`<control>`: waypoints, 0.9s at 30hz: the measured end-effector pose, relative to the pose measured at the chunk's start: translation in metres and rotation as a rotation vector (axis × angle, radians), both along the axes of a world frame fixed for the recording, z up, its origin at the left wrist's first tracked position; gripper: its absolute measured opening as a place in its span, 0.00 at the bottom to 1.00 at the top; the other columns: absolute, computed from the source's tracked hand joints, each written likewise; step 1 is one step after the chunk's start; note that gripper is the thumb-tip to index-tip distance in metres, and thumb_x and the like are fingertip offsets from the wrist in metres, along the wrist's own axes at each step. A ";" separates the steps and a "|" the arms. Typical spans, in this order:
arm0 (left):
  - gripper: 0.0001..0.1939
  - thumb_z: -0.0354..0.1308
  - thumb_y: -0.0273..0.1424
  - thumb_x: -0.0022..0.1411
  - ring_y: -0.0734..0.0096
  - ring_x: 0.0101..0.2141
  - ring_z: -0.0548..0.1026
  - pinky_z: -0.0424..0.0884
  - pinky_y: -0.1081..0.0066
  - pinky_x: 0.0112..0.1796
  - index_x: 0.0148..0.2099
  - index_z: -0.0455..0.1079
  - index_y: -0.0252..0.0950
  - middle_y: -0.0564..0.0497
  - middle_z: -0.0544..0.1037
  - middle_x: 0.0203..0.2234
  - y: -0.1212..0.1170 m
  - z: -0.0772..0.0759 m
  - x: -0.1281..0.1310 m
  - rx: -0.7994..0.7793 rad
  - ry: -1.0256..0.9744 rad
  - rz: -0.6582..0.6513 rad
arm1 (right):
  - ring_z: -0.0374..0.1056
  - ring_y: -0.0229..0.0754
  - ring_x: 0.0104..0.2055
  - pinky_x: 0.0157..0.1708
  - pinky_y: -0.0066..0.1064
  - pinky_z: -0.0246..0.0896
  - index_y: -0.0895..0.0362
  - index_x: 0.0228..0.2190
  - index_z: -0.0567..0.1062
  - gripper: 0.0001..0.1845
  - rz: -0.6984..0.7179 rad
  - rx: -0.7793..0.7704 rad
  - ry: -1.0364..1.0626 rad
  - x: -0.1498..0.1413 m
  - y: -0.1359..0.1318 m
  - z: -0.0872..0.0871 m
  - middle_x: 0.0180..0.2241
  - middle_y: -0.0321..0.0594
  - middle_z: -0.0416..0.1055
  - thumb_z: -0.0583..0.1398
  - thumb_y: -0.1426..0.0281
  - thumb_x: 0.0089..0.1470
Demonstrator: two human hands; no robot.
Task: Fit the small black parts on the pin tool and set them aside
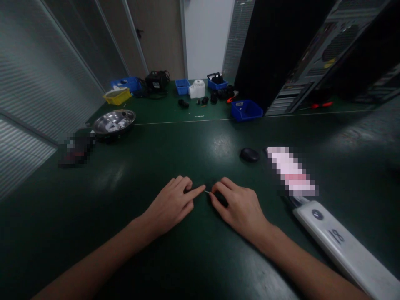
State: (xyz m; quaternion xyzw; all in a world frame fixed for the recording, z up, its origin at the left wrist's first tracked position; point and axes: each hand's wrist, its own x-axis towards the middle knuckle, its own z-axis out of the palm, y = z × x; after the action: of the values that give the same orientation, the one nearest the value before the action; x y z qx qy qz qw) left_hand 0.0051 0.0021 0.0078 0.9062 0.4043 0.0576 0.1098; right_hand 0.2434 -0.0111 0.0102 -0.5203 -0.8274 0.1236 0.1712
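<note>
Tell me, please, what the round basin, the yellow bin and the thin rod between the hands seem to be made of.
Round basin: probably polished stainless steel, being silvery with bright reflections.
Yellow bin: likely moulded plastic, judging by its even colour throughout.
Thin rod: possibly metal, since it looks pale and silvery, but too small to be sure.
</note>
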 end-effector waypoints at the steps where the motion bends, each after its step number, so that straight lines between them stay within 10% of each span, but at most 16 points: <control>1: 0.29 0.49 0.28 0.69 0.64 0.43 0.66 0.67 0.62 0.43 0.70 0.55 0.49 0.47 0.69 0.45 0.000 0.001 0.000 -0.007 0.001 0.001 | 0.68 0.40 0.31 0.29 0.32 0.52 0.52 0.38 0.73 0.09 -0.008 -0.001 -0.006 0.000 0.000 0.001 0.38 0.37 0.72 0.55 0.63 0.67; 18: 0.17 0.48 0.33 0.73 0.69 0.57 0.70 0.69 0.58 0.60 0.61 0.66 0.44 0.53 0.75 0.56 -0.002 -0.002 0.009 -0.080 -0.255 -0.002 | 0.68 0.38 0.31 0.30 0.31 0.52 0.52 0.33 0.75 0.07 -0.118 -0.022 0.058 0.003 -0.001 0.007 0.35 0.35 0.72 0.58 0.65 0.61; 22: 0.18 0.48 0.34 0.73 0.71 0.54 0.73 0.73 0.62 0.56 0.61 0.67 0.46 0.53 0.75 0.55 0.010 -0.006 -0.035 -0.056 -0.241 0.121 | 0.67 0.37 0.30 0.30 0.31 0.52 0.52 0.33 0.75 0.07 -0.105 -0.036 0.084 0.003 0.000 0.006 0.35 0.34 0.72 0.58 0.64 0.61; 27: 0.22 0.49 0.43 0.71 0.64 0.54 0.73 0.71 0.58 0.57 0.61 0.68 0.41 0.48 0.75 0.55 0.018 -0.008 -0.156 0.112 -0.142 0.485 | 0.67 0.37 0.31 0.30 0.31 0.52 0.52 0.34 0.75 0.08 -0.092 -0.042 0.099 0.004 0.000 0.005 0.36 0.34 0.72 0.58 0.64 0.62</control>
State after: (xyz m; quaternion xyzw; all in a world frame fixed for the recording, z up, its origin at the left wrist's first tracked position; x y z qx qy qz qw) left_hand -0.1508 0.0198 -0.0001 0.7809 0.5975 0.1679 0.0706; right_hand 0.2479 -0.0113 0.0153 -0.5546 -0.7903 0.1585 0.2065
